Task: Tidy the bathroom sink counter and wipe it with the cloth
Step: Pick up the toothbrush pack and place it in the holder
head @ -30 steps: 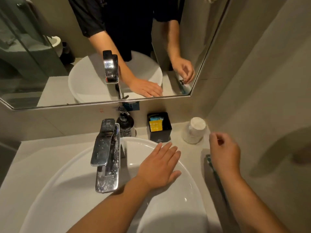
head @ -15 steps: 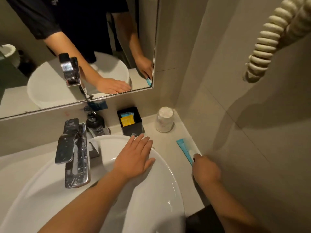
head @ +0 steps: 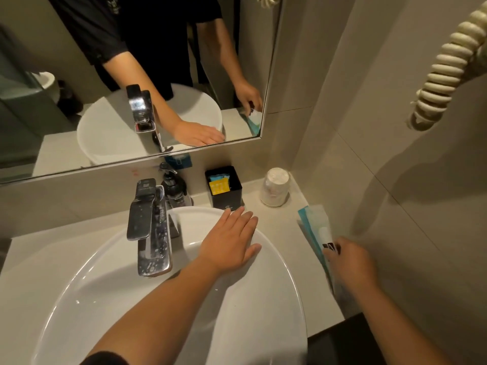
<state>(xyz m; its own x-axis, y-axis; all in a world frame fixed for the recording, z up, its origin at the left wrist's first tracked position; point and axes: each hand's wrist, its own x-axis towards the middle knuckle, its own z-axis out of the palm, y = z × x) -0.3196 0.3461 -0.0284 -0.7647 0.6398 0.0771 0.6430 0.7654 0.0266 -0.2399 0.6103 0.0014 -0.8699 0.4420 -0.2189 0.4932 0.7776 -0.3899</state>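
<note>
My left hand [head: 229, 243] lies flat, fingers spread, on the far right rim of the white basin [head: 276, 299]. A teal and white packet [head: 315, 227] with a small tube inside lies on the pale counter [head: 279, 222] against the right wall. My right hand [head: 351, 262] is on the packet's near end, fingers curled around it. No cloth is in view.
A chrome tap [head: 150, 227] stands over the basin, with a dark pump bottle [head: 175, 189] behind it. A black box [head: 224, 187] holding sachets and a wrapped upturned cup [head: 274, 187] sit at the back. A coiled cord [head: 445, 67] hangs on the right wall. Mirror [head: 131, 75] above.
My right hand dropped from above the counter to the packet by the wall and closed on its near end. My left hand has stayed flat on the basin rim. The view shifted.
</note>
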